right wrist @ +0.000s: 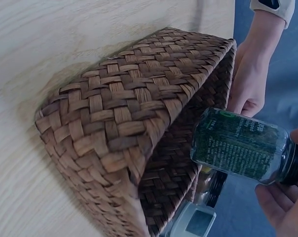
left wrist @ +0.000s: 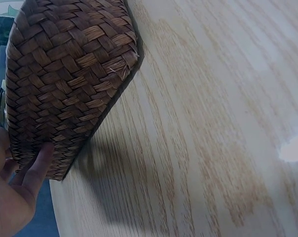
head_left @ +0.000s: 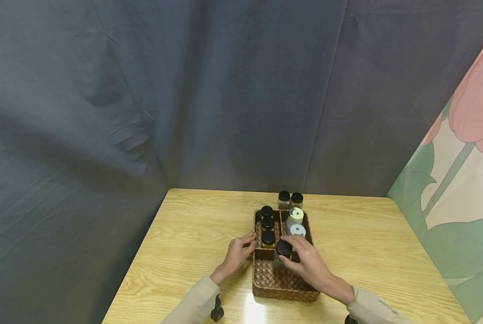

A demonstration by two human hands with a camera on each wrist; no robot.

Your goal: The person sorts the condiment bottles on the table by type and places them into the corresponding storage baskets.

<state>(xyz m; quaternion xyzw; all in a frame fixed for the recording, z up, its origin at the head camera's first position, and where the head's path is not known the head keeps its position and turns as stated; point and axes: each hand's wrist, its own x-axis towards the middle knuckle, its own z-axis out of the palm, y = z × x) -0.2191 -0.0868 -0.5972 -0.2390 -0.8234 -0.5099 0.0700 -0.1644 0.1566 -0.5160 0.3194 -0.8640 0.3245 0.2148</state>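
Note:
My right hand (head_left: 312,265) grips a glass spice jar (right wrist: 235,145) by its black lid, thumb on one side and fingers on the other. Green dried herb fills the jar, which hangs over the front compartment of a brown woven basket (head_left: 286,294). Straight fingers of my left hand (head_left: 235,256) touch the basket's left outer wall, close to its rim. Behind the divider, the left compartment holds several black-lidded jars (head_left: 268,238). A green-capped container (head_left: 295,216) and a pale-capped container (head_left: 297,231) stand in the right compartment.
Two more black-lidded jars (head_left: 284,198) stand just behind the basket on the wood-grain table (head_left: 200,225). Dark curtain (head_left: 241,112) hangs beyond the table's back edge, and a floral cloth (head_left: 460,180) hangs along the right. A small black object (head_left: 217,310) lies by the left sleeve.

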